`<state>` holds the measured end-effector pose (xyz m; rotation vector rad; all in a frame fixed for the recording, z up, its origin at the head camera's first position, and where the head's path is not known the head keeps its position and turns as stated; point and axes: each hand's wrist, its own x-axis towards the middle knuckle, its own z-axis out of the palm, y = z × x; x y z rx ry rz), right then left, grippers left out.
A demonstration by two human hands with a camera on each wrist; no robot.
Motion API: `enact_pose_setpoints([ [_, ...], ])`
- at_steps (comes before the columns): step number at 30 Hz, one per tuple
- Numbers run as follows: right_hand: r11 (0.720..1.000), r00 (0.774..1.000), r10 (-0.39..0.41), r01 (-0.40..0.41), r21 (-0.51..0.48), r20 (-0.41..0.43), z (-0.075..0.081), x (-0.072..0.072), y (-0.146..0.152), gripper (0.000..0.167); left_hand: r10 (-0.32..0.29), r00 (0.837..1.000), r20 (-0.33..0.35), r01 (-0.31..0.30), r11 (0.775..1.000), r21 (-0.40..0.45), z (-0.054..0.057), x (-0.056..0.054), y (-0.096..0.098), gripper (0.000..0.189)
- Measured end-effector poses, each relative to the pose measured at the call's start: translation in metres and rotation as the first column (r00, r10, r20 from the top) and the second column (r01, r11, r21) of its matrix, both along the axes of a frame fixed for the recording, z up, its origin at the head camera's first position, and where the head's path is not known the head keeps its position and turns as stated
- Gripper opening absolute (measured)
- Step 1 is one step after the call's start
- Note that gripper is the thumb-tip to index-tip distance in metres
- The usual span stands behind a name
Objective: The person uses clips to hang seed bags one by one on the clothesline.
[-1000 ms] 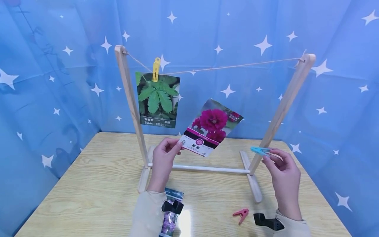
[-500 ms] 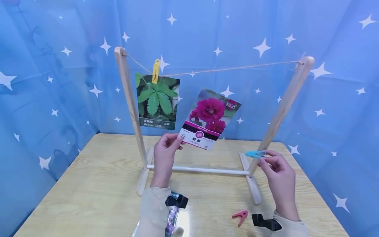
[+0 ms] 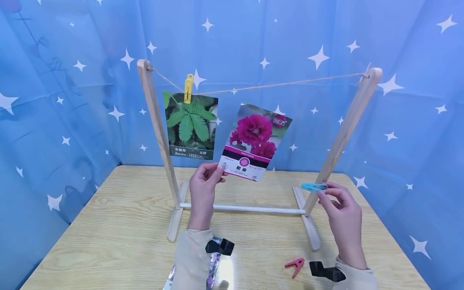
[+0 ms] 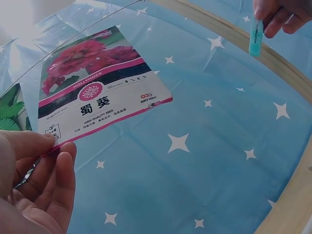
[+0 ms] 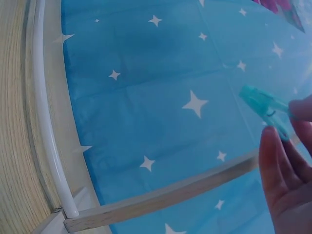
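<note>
My left hand (image 3: 204, 189) pinches the lower left corner of a hollyhock seed packet (image 3: 250, 147) between thumb and fingers. The packet, tilted with its pink flower picture facing me, is below the string (image 3: 275, 85) and apart from it. In my right hand (image 3: 342, 213) a light blue clothespin (image 3: 313, 187) is pinched by its handle end, near the right post. The right wrist view shows this clothespin (image 5: 265, 108) between thumb and fingers. To the left, a green-leaf seed packet (image 3: 190, 129) hangs from the string under a yellow clothespin (image 3: 188, 88).
A wooden frame with a left post (image 3: 156, 121), a right post (image 3: 344, 137) and a white crossbar (image 3: 253, 209) stands on the table (image 3: 108, 225). A pink clothespin (image 3: 295, 266) lies at the front. Purple-flower packaging (image 3: 213, 269) is partly hidden under my left sleeve.
My left hand has raised the hollyhock packet and turned it a little more upright, closer to the string. My right hand has shifted slightly left with the blue clothespin.
</note>
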<state>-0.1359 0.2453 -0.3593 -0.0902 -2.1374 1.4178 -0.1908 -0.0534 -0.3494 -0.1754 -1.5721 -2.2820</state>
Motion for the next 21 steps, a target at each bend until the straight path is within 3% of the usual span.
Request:
enact_pose_setpoints([
  [7,0.999,0.999,0.035,-0.035,-0.012,-0.016,0.000,-0.003,-0.017,0.023,-0.006,1.000,0.011,0.006,1.000,0.015,0.000,0.000,0.003,0.030],
  [14,0.995,0.989,0.104,-0.104,0.009,-0.100,-0.001,-0.007,-0.035,0.019,-0.001,1.000,0.012,0.001,0.999,0.035,0.001,0.000,0.003,0.031],
  [21,0.995,0.986,0.099,-0.099,0.000,-0.134,0.005,-0.012,-0.033,0.018,0.009,1.000,0.000,-0.009,0.999,0.045,-0.001,-0.004,0.000,0.031],
])
